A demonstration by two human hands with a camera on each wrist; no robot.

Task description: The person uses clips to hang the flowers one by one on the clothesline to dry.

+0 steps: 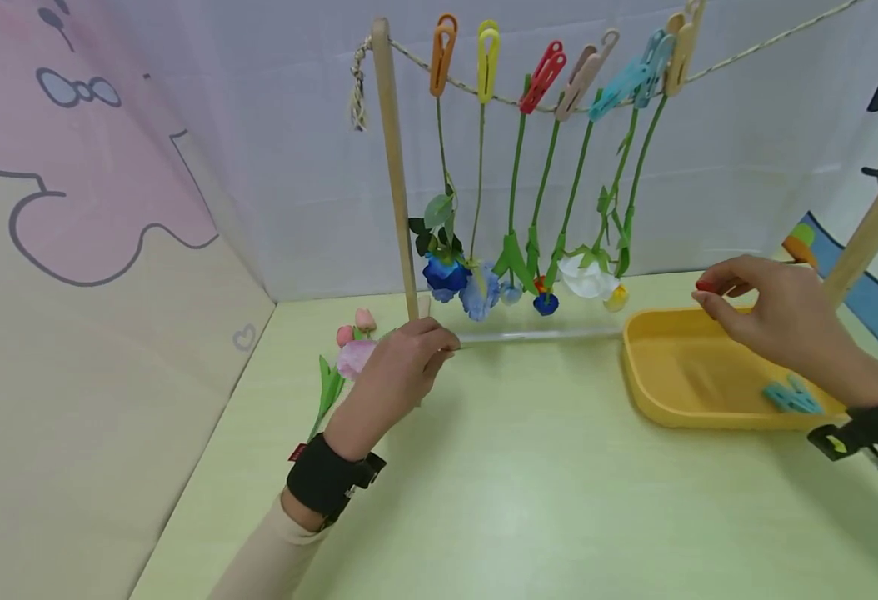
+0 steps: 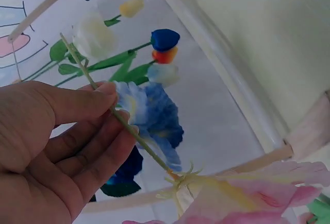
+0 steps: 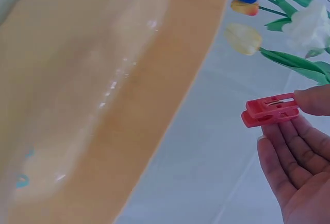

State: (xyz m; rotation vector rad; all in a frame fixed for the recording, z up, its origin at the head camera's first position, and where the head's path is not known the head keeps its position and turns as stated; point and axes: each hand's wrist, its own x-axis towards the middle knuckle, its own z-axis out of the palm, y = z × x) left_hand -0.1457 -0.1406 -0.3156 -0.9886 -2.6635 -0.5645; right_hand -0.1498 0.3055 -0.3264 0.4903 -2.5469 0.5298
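Note:
My left hand (image 1: 403, 360) pinches the thin green stem (image 2: 149, 151) of a pink artificial flower (image 2: 252, 198) between thumb and fingers. In the left wrist view its petals hang below the fingers, blossom down. Over the yellow tray (image 1: 637, 400), my right hand (image 1: 780, 312) holds a red clothespin (image 3: 270, 109) by one end, between thumb and fingertips. Its other end points away from the palm. In the head view the right fingers hide most of this clothespin.
A rope (image 1: 776, 35) runs from a wooden post (image 1: 394, 158), with several flowers clipped upside down, including a white flower (image 1: 587, 275). Pink tulips (image 1: 364, 319) lie on the table at left. Blue clothespins (image 1: 793, 395) are in the tray. Another post (image 1: 877, 212) stands right.

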